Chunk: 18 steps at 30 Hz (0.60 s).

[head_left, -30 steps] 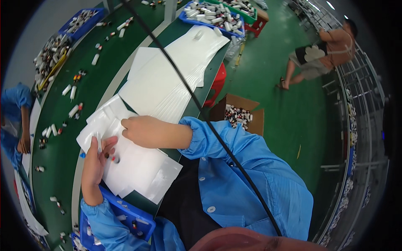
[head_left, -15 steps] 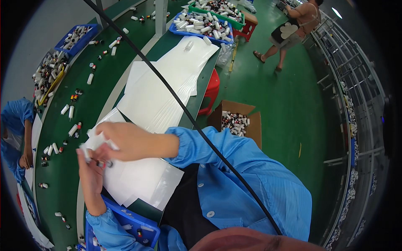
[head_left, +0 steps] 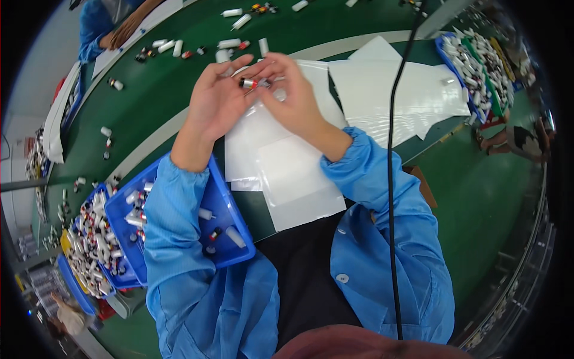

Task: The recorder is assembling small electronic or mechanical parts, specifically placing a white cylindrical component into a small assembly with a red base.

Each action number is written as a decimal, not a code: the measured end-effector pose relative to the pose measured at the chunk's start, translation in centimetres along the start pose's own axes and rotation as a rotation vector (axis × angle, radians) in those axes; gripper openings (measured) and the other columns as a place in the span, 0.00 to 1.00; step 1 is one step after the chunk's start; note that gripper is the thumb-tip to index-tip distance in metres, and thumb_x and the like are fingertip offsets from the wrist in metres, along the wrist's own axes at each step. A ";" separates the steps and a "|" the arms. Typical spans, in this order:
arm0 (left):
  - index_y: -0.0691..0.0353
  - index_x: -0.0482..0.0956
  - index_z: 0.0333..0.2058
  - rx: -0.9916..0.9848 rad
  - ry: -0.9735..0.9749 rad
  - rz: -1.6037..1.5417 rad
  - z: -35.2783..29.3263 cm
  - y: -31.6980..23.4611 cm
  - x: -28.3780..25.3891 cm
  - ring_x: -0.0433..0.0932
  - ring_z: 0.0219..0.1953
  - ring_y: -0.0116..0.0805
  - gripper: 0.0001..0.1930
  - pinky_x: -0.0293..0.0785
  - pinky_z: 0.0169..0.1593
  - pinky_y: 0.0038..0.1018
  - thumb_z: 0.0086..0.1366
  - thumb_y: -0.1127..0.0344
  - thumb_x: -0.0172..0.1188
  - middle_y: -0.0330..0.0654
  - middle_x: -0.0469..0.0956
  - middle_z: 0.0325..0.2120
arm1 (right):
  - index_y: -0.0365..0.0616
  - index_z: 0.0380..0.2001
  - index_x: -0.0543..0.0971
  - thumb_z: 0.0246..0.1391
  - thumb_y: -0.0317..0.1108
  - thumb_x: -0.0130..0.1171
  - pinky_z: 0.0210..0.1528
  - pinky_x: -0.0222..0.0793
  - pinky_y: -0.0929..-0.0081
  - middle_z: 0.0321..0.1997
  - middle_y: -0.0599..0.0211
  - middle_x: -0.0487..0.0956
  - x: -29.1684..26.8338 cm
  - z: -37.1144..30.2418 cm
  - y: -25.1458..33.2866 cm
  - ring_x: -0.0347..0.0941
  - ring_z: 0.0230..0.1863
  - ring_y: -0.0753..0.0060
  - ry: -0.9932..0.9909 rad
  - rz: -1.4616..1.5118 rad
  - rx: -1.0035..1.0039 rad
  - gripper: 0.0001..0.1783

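Note:
My left hand [head_left: 216, 105] is cupped, palm up, over the edge of the belt. Across its fingers lies a small red, white and black cylindrical part [head_left: 247, 83]. My right hand [head_left: 294, 99] bends in from the other side, its fingers closed at the grey end of that part. A white cylinder [head_left: 223, 56] shows at my left fingertips; whether it is held or lies behind them I cannot tell. Near my right thumb is a small translucent round piece [head_left: 279, 94]. Below both hands lie white plastic sheets [head_left: 293, 161] on the green table.
A blue bin [head_left: 236, 254] with loose parts stands under my left forearm, beside fuller bins [head_left: 92, 251]. More white sheets [head_left: 382, 90] and a filled blue tray [head_left: 445, 51] lie to the right. A black cable [head_left: 391, 179] hangs across the view. A co-worker's hand [head_left: 125, 30] is across the belt.
The view has swung round, so the belt now runs across the top. My hands have turned from one above the other to side by side, with the small part showing between them.

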State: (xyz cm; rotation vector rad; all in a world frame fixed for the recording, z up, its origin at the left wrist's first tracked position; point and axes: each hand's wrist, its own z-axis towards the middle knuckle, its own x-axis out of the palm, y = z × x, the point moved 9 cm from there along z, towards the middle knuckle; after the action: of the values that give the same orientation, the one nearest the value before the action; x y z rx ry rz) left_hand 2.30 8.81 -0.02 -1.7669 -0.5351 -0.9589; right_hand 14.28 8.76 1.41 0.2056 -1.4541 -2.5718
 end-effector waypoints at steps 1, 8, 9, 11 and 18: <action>0.67 0.71 0.53 0.003 0.000 0.035 0.0 0.0 -0.2 0.73 0.54 0.45 0.21 0.69 0.63 0.39 0.71 0.56 0.45 0.55 0.74 0.53 | 0.40 0.58 0.67 0.50 0.17 0.59 0.45 0.74 0.74 0.44 0.61 0.74 -0.3 0.1 0.0 0.73 0.47 0.72 -0.040 0.039 -0.022 0.30; 0.68 0.69 0.52 -0.126 -0.006 0.078 0.2 1.0 -1.1 0.79 0.48 0.43 0.22 0.77 0.57 0.35 0.73 0.53 0.49 0.56 0.77 0.46 | 0.41 0.55 0.69 0.49 0.16 0.59 0.45 0.74 0.75 0.41 0.64 0.72 -1.3 -0.4 1.0 0.71 0.43 0.73 -0.168 0.033 -0.173 0.28; 0.68 0.69 0.52 -0.124 0.007 0.053 0.3 0.8 -0.8 0.80 0.47 0.43 0.22 0.78 0.56 0.34 0.73 0.53 0.50 0.56 0.77 0.45 | 0.41 0.54 0.70 0.48 0.16 0.59 0.45 0.74 0.75 0.41 0.64 0.72 -1.3 -0.5 1.3 0.71 0.43 0.72 -0.153 -0.026 -0.200 0.28; 0.69 0.69 0.52 -0.104 0.040 0.066 0.3 0.6 -0.7 0.80 0.47 0.41 0.21 0.80 0.55 0.32 0.73 0.56 0.53 0.55 0.77 0.44 | 0.41 0.53 0.72 0.47 0.16 0.59 0.44 0.73 0.74 0.41 0.63 0.72 -1.1 -0.6 2.1 0.71 0.42 0.70 -0.125 -0.121 -0.267 0.27; 0.72 0.63 0.59 -0.114 0.052 0.302 0.0 1.5 -0.4 0.80 0.50 0.34 0.23 0.78 0.57 0.26 0.69 0.71 0.58 0.51 0.78 0.45 | 0.43 0.50 0.74 0.46 0.16 0.59 0.40 0.69 0.72 0.38 0.63 0.72 -0.9 -0.8 4.3 0.70 0.39 0.66 -0.098 -0.304 -0.416 0.26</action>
State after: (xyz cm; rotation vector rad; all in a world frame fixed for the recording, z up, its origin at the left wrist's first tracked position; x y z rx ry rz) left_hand 3.19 8.27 -1.18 -1.8541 -0.1751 -0.8325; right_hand 15.67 6.06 4.73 0.2600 -0.9379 -3.0973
